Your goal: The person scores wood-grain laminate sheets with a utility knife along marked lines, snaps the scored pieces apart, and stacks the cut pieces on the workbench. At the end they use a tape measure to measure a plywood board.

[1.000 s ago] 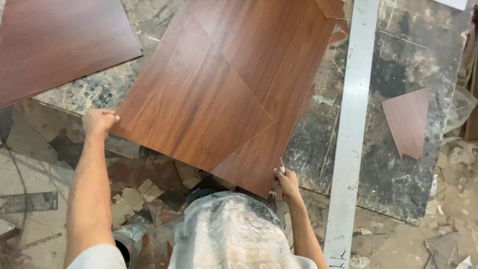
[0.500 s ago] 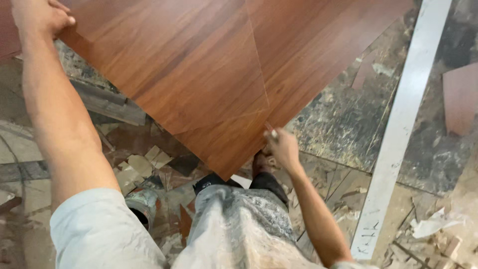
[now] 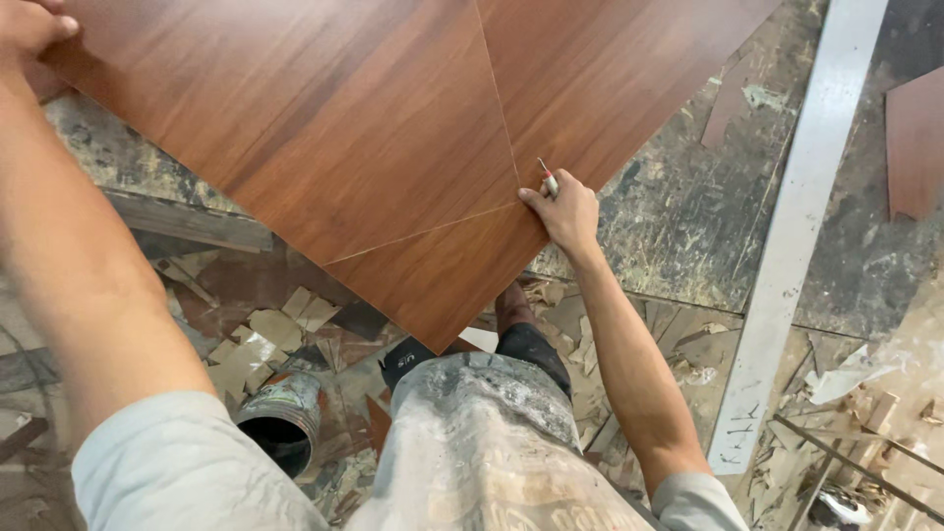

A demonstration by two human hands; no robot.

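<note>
We look down on a big brown wood-grain sheet (image 3: 324, 138) that fills the upper middle of the view, lying over the bench (image 3: 688, 216) with one corner jutting past the bench edge toward our legs. Thin scored lines cross the sheet and meet near our right hand (image 3: 565, 211). That hand lies on the sheet's lower right edge, its fingers curled over the edge in a loose grip, and a small knife (image 3: 547, 180) with a red-and-white body sticks up from between its fingers, the tip pointing away from us. Our left hand (image 3: 29, 29) is at the top left corner of the view, partly cut off by the frame; its fingers are bent and it presses on the sheet's far left edge, though we cannot tell whether it grips the edge or only rests against it. A long metal straightedge (image 3: 796, 226) lies on the bench, well to the right of the right hand, and a smaller brown offcut (image 3: 914, 138) sits beyond it at the right border. Below the bench, the floor (image 3: 246, 334) is strewn with pale scraps, and an open tin (image 3: 280, 423) stands near our left knee.
</note>
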